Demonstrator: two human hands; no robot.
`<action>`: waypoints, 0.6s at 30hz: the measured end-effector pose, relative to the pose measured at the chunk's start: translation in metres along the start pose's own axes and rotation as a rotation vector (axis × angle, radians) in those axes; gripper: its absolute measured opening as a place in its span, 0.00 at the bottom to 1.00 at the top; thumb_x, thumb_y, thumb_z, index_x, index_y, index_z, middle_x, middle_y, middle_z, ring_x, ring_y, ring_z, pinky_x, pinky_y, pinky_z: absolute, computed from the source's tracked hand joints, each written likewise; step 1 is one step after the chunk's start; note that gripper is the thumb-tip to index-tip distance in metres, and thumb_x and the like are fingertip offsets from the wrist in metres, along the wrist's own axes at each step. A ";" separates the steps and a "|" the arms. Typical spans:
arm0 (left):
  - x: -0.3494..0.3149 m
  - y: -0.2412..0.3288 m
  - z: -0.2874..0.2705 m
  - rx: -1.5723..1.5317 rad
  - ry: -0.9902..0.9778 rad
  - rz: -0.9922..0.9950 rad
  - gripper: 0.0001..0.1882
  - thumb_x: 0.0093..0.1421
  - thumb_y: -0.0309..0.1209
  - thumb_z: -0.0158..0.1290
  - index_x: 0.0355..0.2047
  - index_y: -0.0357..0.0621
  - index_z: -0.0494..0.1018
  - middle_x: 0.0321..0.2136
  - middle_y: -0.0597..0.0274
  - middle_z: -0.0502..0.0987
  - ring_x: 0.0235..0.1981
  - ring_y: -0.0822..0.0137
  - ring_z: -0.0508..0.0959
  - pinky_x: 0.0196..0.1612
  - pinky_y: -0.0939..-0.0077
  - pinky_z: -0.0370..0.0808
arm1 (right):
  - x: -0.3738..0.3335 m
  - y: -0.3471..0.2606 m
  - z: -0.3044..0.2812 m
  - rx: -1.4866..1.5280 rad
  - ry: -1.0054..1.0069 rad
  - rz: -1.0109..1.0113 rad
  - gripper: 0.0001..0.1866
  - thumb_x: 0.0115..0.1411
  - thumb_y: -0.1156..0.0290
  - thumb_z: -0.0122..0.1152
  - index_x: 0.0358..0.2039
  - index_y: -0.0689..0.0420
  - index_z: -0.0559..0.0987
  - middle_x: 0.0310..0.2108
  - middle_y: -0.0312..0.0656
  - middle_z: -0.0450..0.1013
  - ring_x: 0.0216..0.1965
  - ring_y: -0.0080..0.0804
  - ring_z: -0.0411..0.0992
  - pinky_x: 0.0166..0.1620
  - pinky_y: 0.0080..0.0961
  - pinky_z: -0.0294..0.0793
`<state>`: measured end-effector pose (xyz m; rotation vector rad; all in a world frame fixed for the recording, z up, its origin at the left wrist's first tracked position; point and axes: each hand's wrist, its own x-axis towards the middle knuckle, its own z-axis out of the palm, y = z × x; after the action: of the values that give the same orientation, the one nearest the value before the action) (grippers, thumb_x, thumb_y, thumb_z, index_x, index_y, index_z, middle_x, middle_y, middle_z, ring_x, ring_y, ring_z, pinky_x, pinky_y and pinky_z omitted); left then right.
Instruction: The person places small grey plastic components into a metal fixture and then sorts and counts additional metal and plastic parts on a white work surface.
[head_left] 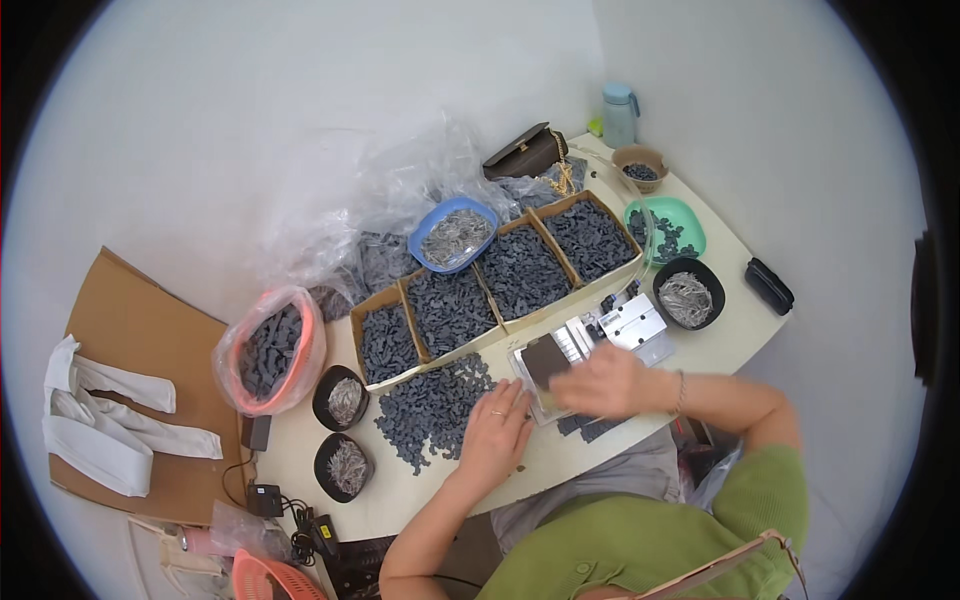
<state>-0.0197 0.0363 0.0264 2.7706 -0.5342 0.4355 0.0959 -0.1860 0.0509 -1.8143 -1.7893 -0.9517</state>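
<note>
My left hand (497, 425) rests at the right edge of a loose pile of small dark grey parts (425, 415), fingers stretched out and a ring on one of them. Its fingertips lie close to the left side of a metal fixture (580, 345) that carries a dark brown flat plate (545, 361). Over the front of this fixture is my right hand (600, 385), slightly blurred, with its fingers bent together. Whatever it pinches is too small or hidden to make out. More dark flat parts (590, 430) lie under the right wrist at the table edge.
Behind the pile runs a divided cardboard box (455, 352) full of dark parts, a blue tray (453, 265) of metal pins on top. Black bowls (345, 467) of pins stand left, another black bowl (688, 293) right, near a green bowl (690, 225). A bagged pink basin (270, 350) sits far left.
</note>
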 end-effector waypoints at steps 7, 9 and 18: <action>0.026 0.034 0.025 0.241 0.032 0.088 0.16 0.49 0.28 0.54 0.38 0.31 0.75 0.43 0.43 0.76 0.46 0.50 0.76 0.48 0.63 0.73 | 0.048 0.089 0.056 0.495 -0.039 0.809 0.25 0.60 0.68 0.56 0.56 0.59 0.63 0.43 0.56 0.72 0.41 0.53 0.72 0.44 0.40 0.71; 0.034 0.038 0.025 0.293 -0.016 0.073 0.13 0.46 0.27 0.54 0.32 0.31 0.75 0.40 0.41 0.77 0.41 0.52 0.78 0.43 0.66 0.76 | 0.044 0.089 0.059 0.528 -0.128 0.774 0.33 0.59 0.69 0.57 0.62 0.58 0.56 0.46 0.58 0.70 0.45 0.51 0.72 0.47 0.37 0.72; 0.044 0.032 0.019 0.283 -0.114 0.099 0.06 0.45 0.26 0.54 0.24 0.36 0.73 0.30 0.45 0.78 0.27 0.57 0.79 0.30 0.71 0.77 | -0.003 0.158 -0.009 -0.024 -0.717 0.828 0.10 0.51 0.73 0.63 0.36 0.55 0.80 0.37 0.44 0.77 0.41 0.44 0.75 0.43 0.40 0.75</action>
<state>0.0108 -0.0126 0.0313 3.0644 -0.6871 0.4046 0.2498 -0.2076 0.0815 -2.7682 -1.0714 0.0150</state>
